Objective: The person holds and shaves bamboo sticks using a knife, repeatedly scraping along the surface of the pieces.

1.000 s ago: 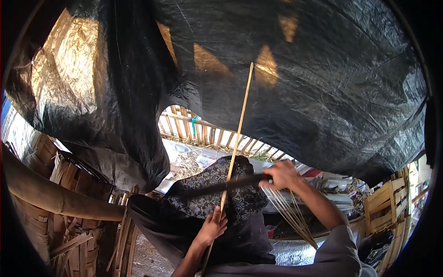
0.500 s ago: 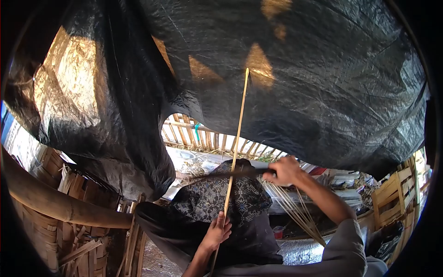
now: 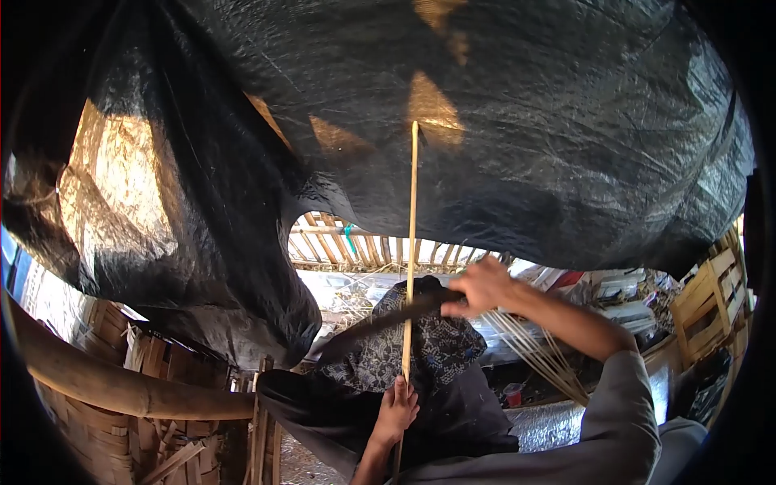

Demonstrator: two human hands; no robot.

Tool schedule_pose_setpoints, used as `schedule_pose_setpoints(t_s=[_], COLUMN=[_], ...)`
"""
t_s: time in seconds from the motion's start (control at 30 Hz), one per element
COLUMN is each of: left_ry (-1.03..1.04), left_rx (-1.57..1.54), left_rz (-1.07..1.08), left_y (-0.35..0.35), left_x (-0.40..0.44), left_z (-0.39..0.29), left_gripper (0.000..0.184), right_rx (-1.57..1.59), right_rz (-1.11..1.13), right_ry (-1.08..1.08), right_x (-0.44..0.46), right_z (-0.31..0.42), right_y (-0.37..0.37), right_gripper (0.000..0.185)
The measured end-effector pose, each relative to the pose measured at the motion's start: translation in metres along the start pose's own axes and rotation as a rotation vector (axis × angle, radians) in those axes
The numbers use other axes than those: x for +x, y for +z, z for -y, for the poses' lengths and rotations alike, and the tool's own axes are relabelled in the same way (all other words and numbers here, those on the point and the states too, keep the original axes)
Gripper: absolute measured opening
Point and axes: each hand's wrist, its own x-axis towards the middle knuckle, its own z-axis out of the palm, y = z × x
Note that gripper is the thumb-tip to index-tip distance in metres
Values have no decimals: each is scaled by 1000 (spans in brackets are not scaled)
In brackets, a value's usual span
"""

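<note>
My left hand (image 3: 396,412) is closed around the lower part of a long, thin bamboo strip (image 3: 413,210). The strip stands nearly upright in view, its far tip in front of the black sheet. In my right hand (image 3: 482,288) is the handle end of a long, dark-bladed knife (image 3: 364,335), somewhat blurred. Its blade crosses the strip above my left hand and slants down to the left; whether the edge touches the strip I cannot tell. Beneath both lies a dark patterned cloth (image 3: 444,347) over my lap.
A black plastic sheet (image 3: 550,145) hangs across the front. A thick bamboo pole (image 3: 121,392) and woven baskets (image 3: 89,436) stand at left. Several thin strips (image 3: 537,352) lie at right, near a small red cup (image 3: 512,394) and a slatted wooden crate (image 3: 711,303).
My right hand and the knife have shifted slightly left, and the blade now slants more steeply down to the left. The strip looks more upright. The whole view has shifted a little.
</note>
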Motion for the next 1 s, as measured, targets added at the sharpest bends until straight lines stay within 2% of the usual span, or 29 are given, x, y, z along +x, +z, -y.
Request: schedule_pose_setpoints(t_s=[0.07, 0.13, 0.2, 0.23, 0.27, 0.33, 0.47, 0.53, 0.57, 0.6, 0.67, 0.73, 0.8, 0.83, 0.9, 0.93, 1.0], left_ry=[-7, 55, 59, 58, 59, 132, 76, 153, 202, 215, 69, 102, 107, 42, 49, 63, 78], left_rx=[5, 40, 51, 54, 61, 171, 102, 178, 281, 285, 46, 97, 151, 65, 71, 75, 80], left_rz=[-9, -14, -17, -20, -17, -41, -34, -48, -97, -95, 50, 23, -15, 5, 13, 22, 17], left_y=[2, 3, 5, 5, 5, 5, 2, 3, 6, 4, -6, -1, 0, -4, -3, -1, -2], left_x=[-2, -1, -2, -2, 0, -1, 0, 1, 4, 4, 7, 7, 6, 6, 1, 0, 1], left_z=[-3, -6, -7, -6, -4, 0, -8, -13, -17, -17, -12, -9, -4, -8, -10, -12, -12], left_gripper=[46, 47, 47, 48, 48, 48, 48, 46, 45, 45, 45, 47, 51, 51, 50, 50, 49], right_rx=[109, 138, 206, 199, 163, -151, 44, 228, 346, 335, 247, 63, -57, -55, 161, 220, 254], right_rz=[-268, -257, 41, 19, -93, -106, -182, -367, -94, -23, 30, -69, -8, -5, -249, -187, -186], right_ry=[106, 163, 104, -20, -165, -330, -199, 90, 224, 268, 86, -183, -176, -174, 129, 293, 406], right_x=[14, 17, 13, 9, 8, 13, 29, 33, 29, 24, 13, 8, 9, 10, 21, 29, 31], right_z=[-23, -19, -10, -2, -1, -2, -24, -21, -18, -7, 4, 4, -2, -7, -24, -33, -40], right_y=[16, 4, -3, -3, 8, 5, 23, 18, 17, 11, -2, 2, -7, -4, 11, 8, 7], right_gripper=[55, 53, 52, 52, 60, 62, 62, 59, 57, 62, 65, 63, 60, 60, 63, 67, 68])
